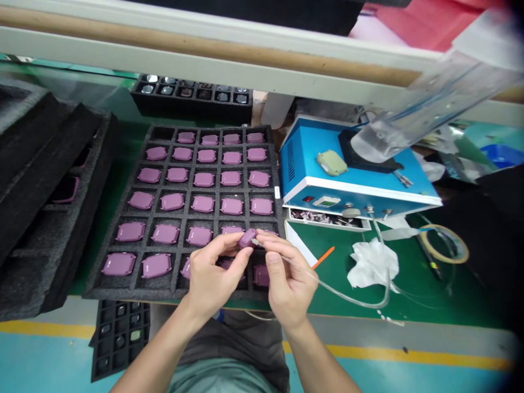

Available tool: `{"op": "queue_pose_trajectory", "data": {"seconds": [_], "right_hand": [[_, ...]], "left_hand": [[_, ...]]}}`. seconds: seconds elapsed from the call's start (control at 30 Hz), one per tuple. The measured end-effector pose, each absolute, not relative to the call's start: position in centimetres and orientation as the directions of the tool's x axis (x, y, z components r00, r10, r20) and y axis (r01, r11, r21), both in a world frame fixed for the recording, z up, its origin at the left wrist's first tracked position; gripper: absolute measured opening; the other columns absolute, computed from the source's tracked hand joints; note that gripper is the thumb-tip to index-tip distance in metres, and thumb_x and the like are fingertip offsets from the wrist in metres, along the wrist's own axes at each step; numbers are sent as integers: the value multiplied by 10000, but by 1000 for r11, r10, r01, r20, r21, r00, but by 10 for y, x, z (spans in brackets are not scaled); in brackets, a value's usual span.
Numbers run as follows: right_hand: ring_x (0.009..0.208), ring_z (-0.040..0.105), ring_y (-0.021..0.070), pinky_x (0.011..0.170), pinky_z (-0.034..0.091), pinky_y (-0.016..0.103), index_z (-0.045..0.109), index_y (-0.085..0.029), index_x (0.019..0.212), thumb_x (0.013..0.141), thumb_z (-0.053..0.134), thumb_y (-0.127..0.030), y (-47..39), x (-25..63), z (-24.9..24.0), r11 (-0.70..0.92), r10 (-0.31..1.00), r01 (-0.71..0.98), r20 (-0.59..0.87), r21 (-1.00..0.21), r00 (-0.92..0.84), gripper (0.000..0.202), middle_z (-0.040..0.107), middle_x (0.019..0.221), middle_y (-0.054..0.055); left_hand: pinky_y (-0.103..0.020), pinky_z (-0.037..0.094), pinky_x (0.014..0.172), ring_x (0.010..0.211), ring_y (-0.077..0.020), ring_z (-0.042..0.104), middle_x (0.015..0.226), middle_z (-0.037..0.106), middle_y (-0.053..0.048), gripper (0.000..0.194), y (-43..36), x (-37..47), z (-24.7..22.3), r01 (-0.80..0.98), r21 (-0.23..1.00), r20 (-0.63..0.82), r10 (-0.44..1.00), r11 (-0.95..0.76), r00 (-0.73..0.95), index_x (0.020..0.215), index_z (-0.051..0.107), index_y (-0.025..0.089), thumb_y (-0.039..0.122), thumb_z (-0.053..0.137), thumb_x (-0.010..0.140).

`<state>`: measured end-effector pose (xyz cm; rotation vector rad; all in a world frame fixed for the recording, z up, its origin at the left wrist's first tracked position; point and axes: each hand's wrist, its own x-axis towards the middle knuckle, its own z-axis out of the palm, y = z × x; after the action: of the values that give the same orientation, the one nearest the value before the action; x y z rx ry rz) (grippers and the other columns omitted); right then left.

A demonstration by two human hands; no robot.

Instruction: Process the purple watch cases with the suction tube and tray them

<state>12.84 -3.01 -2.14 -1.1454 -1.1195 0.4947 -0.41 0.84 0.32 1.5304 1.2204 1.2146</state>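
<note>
My left hand (215, 270) pinches a small purple watch case (248, 238) between thumb and fingers, tilted on edge above the tray. Closed round the end of a clear thin tube (347, 301), my right hand (290, 278) brings its pale tip against or very close to the case; whether they touch I cannot tell. Under both hands lies a black foam tray (137, 215) with rows of purple watch cases (202, 204), one per pocket. Its back left pocket holds no case. My hands hide some of the front pockets.
A blue box with a switch and display (360, 188) stands right, bearing a pale green case (332, 162) and a clear cylinder (409, 120). Stacked foam trays (77, 218) flank the left. Crumpled white tissue (373, 263), an orange stick (323, 257) and a tape roll (462, 245) lie right.
</note>
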Motion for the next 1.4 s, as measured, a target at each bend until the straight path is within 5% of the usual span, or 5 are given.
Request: {"op": "queue_pose_trajectory", "data": {"seconds": [0.73, 1.4], "right_hand": [[1106, 800, 204, 1011, 651, 377, 795, -256, 1061, 1016, 623, -170, -23, 127, -16, 425, 797, 145, 445, -894, 407, 198, 840, 1080, 56], [1081, 808, 183, 997, 657, 327, 806, -261, 1058, 1018, 631, -191, -26, 126, -16, 397, 799, 180, 435, -900, 415, 193, 847, 1084, 45]], "left_hand": [[-181, 675, 728, 702, -132, 809, 898, 860, 12, 204, 14, -5, 1, 218, 920, 317, 945, -327, 80, 1053, 822, 204, 141, 791, 862], [-156, 660, 745, 751, -123, 814, 911, 858, 15, 203, 11, -7, 0, 190, 935, 286, 954, -300, 94, 1059, 821, 211, 125, 765, 883]]}}
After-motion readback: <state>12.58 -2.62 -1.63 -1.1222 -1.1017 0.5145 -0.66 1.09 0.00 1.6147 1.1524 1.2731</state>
